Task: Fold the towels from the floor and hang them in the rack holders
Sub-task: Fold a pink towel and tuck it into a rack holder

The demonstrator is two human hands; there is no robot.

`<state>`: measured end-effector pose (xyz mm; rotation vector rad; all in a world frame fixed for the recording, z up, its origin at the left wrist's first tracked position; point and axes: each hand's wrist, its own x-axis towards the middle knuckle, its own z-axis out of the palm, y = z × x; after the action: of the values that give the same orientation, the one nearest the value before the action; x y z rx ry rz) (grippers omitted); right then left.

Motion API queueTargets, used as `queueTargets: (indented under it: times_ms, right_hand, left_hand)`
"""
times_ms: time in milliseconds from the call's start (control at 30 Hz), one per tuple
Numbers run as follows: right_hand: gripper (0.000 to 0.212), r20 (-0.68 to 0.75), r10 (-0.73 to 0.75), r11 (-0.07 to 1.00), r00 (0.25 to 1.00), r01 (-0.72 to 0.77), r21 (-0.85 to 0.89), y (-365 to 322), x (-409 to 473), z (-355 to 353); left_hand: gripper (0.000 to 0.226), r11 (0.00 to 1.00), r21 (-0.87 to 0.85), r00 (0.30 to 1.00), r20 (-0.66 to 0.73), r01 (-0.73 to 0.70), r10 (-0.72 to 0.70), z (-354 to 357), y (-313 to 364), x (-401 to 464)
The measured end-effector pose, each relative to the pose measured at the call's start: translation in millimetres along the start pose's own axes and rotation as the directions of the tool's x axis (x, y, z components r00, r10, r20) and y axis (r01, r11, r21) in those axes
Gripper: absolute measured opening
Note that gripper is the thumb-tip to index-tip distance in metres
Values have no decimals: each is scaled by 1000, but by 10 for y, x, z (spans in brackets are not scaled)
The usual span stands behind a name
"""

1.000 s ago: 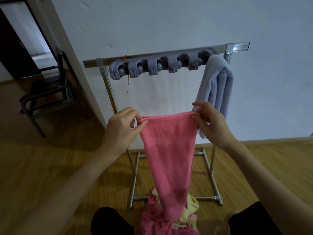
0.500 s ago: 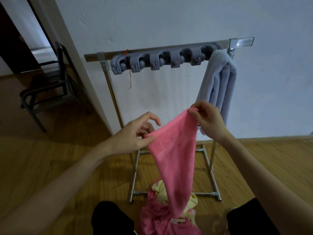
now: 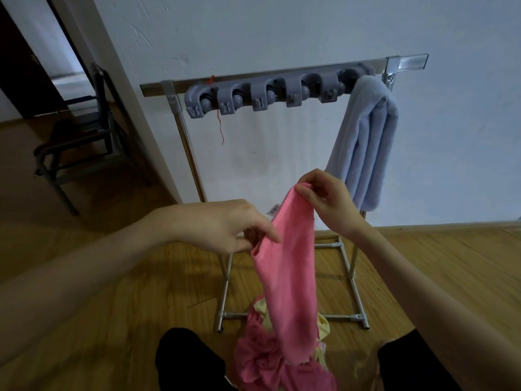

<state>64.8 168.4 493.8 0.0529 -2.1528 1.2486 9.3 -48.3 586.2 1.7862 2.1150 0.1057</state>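
Pink towel (image 3: 290, 277) hangs long in front of me, folded into a narrow strip. My right hand (image 3: 329, 201) pinches its top end up high, fingers tight on the cloth. My left hand (image 3: 225, 230) is lower, and its fingers pinch the left edge of the strip. The bottom end reaches down to a pile of towels (image 3: 279, 362) on the wood floor (image 3: 112, 306) by my knees. Behind stands the metal rack (image 3: 282, 77) with gray holders (image 3: 265, 95). A blue towel (image 3: 366, 142) hangs at its right end.
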Motion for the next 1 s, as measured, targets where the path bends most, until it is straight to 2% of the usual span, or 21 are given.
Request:
queueTargets:
  times_ms: [100, 233, 400, 533, 667, 833, 1000]
  right_hand:
    - [3, -56, -14, 1000, 998, 12, -22, 16, -5, 0]
    - [5, -88, 9, 999, 996, -12, -37, 23, 1, -22]
    - [9, -105, 24, 1000, 994, -26, -13, -20, -14, -17]
    - [10, -129, 66, 995, 989, -56, 79, -69, -50, -30]
    - [9, -92, 70, 984, 993, -54, 170, -155, -90, -29]
    - [16, -42, 73, 958, 996, -58, 279, -248, -98, -37]
    - [16, -53, 92, 954, 994, -73, 291, -276, -103, -34]
  left_hand:
    - [26, 975, 213, 980, -173, -64, 102, 62, 27, 13]
    - [13, 902, 412, 894, -346, -128, 285, 104, 13, 6]
    - [15, 880, 425, 868, -332, -211, 368, 144, -20, 95]
    - [15, 878, 463, 848, -410, -123, 335, 170, -79, 147]
    - [22, 927, 375, 793, -565, 1, 228, 185, -149, 204]
    - [23, 957, 288, 745, -647, 40, 164, 208, -170, 303]
    - [26, 956, 287, 710, -687, 69, 155, 240, -110, 372]
